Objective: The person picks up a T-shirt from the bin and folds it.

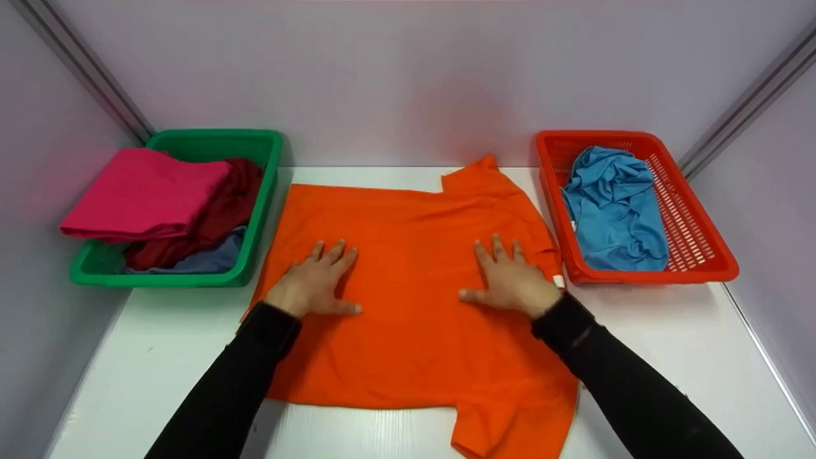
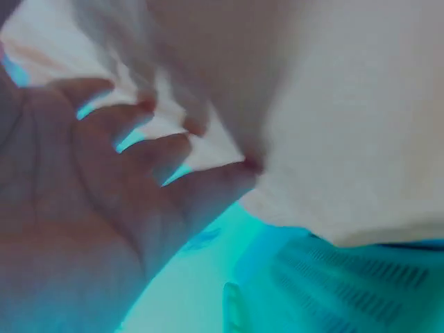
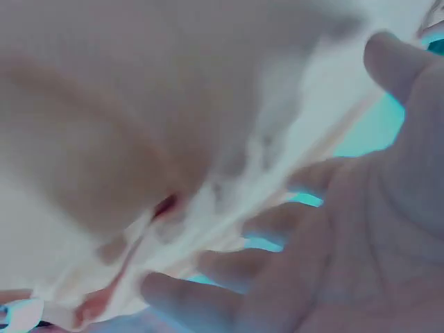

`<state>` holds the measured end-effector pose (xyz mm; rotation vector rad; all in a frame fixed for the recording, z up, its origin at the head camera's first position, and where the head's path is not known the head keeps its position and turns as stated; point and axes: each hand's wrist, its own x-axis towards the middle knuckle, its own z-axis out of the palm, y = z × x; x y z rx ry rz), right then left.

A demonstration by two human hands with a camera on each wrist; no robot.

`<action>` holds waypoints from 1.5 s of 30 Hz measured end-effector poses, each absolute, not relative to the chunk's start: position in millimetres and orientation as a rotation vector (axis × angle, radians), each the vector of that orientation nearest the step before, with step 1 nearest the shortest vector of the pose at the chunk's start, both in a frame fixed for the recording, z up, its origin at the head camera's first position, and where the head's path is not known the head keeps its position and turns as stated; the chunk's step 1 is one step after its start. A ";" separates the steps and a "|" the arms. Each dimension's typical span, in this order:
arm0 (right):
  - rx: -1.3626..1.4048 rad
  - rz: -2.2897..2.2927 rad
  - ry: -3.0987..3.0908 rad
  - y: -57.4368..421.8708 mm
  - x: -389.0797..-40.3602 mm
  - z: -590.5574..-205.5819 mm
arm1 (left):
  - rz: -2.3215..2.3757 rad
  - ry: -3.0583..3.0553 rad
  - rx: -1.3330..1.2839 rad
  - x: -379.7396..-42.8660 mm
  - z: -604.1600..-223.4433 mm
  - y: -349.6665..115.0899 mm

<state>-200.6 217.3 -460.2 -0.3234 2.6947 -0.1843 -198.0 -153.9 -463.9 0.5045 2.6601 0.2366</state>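
Note:
An orange T-shirt lies spread sideways on the white table, with its sleeves toward the right at top and bottom. My left hand rests palm down on its left half, fingers spread. On the shirt's right part, my right hand is laid flat with thumb and fingers apart. A small white tag shows at the shirt's right edge near my right wrist. Both wrist views have shifted colours; the left hand and the right hand appear there with fingers extended beside pale-looking cloth.
At the back left stands a green basket with a folded pink garment, a dark red garment and a grey-blue one. A red basket at the back right holds a crumpled blue garment. Walls enclose the white table.

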 end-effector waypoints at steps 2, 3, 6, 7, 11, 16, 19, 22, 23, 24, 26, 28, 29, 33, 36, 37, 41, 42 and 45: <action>-0.339 -0.180 2.636 217.0 -187.3 -458.9 | 0.252 2.627 0.497 -188.2 -465.2 -156.2; -0.340 -0.180 2.610 216.9 -184.5 -458.9 | 0.259 2.615 0.490 -185.4 -465.8 -156.8; -0.353 -0.164 2.590 218.2 -188.8 -459.3 | 0.271 2.606 0.473 -185.6 -467.2 -156.8; -0.351 -0.160 2.588 218.8 -193.9 -459.9 | 0.271 2.607 0.463 -188.0 -467.4 -156.1; -0.356 -0.156 2.564 222.6 -221.5 -461.7 | 0.273 2.596 0.407 -204.4 -467.3 -152.0; -0.362 -0.157 2.542 228.2 -256.3 -463.6 | 0.253 2.592 0.362 -230.3 -465.4 -146.9; -0.369 -0.156 2.543 229.3 -271.0 -462.4 | 0.237 2.592 0.360 -242.8 -463.4 -144.2; -0.369 -0.164 2.554 229.1 -278.9 -462.2 | 0.239 2.591 0.362 -249.7 -461.4 -141.8; -0.371 -0.171 2.564 228.5 -279.6 -462.7 | 0.242 2.598 0.365 -250.1 -460.9 -141.5; -0.378 -0.177 2.578 228.2 -278.9 -463.6 | 0.242 2.608 0.368 -249.6 -460.7 -141.4; -0.422 -0.178 2.634 228.1 -274.0 -466.5 | 0.239 2.641 0.381 -245.7 -460.7 -141.7; -0.503 -0.175 2.727 228.4 -263.0 -469.2 | 0.215 2.690 0.419 -238.6 -461.8 -142.1; -0.554 -0.169 2.783 229.1 -256.2 -471.1 | 0.197 2.723 0.450 -233.7 -462.3 -142.8; -0.707 -0.153 2.964 234.7 -219.1 -472.6 | 0.112 2.826 0.608 -207.4 -462.2 -148.6; -0.763 -0.146 3.012 241.3 -189.0 -470.4 | 0.101 2.865 0.701 -182.8 -459.8 -158.6; -0.783 -0.141 3.020 243.8 -179.4 -469.8 | 0.105 2.872 0.726 -174.6 -458.9 -162.5; -0.866 -0.105 3.033 253.2 -143.9 -467.2 | 0.123 2.902 0.823 -144.2 -457.6 -178.5; -0.888 -0.094 3.034 255.1 -136.0 -466.7 | 0.131 2.907 0.843 -137.4 -457.4 -182.4; -0.957 -0.059 3.026 259.8 -115.2 -464.5 | 0.156 2.936 0.892 -120.0 -458.6 -193.4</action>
